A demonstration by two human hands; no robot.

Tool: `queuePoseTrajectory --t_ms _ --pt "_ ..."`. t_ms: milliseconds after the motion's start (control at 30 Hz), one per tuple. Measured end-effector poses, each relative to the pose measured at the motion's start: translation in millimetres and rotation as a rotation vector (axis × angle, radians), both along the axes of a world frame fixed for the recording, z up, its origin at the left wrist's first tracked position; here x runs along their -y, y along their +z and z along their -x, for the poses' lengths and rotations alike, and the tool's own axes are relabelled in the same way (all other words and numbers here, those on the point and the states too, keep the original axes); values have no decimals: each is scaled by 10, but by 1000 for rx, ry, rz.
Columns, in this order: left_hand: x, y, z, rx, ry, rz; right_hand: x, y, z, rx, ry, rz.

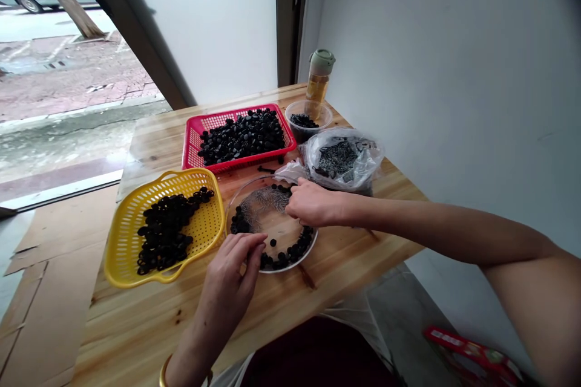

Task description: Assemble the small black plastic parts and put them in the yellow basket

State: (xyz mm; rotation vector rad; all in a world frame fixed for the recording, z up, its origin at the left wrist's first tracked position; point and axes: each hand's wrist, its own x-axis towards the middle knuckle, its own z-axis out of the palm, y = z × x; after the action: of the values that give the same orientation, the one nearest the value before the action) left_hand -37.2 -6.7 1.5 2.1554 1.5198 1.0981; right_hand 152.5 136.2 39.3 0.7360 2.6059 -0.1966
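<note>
A round clear tray (310,249) holds small black round pieces around its edge and a patch of thin, fine bits toward the back. My left hand (238,260) is over the tray's front left edge, thumb and index finger brought close together; whatever they hold is too small to make out. My right hand (311,202) reaches over the tray's right back side, its fingers curled down and their tips partly hidden. Near the tray's middle lies a single black piece (273,242). Left of the tray, a yellow basket (118,254) holds black ring-like pieces.
A red basket (193,136) full of black pieces is at the back. Behind the right hand are a plastic bag (370,163) of dark small parts, a clear bowl (327,118) and a bottle (318,78). A wall stands to the right of the wooden table (149,326).
</note>
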Motion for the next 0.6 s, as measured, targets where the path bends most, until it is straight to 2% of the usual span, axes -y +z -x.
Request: queuePoseTrajectory --t_ms 167,300,400,533,600 --pt "-187 -11 -18 -133 -28 72 -19 -126 12 21 15 7" --pt "-386 6 -108 -428 -53 278 -8 -147 -9 -43 0 8" --pt "-538 21 -215 -590 -72 404 2 -132 -78 -150 -24 -1" --pt "-745 -40 -326 -626 -81 407 -68 -81 -235 -316 -119 -32" --pt "-856 -100 -360 -637 -86 407 -110 -66 -333 -500 -210 21"
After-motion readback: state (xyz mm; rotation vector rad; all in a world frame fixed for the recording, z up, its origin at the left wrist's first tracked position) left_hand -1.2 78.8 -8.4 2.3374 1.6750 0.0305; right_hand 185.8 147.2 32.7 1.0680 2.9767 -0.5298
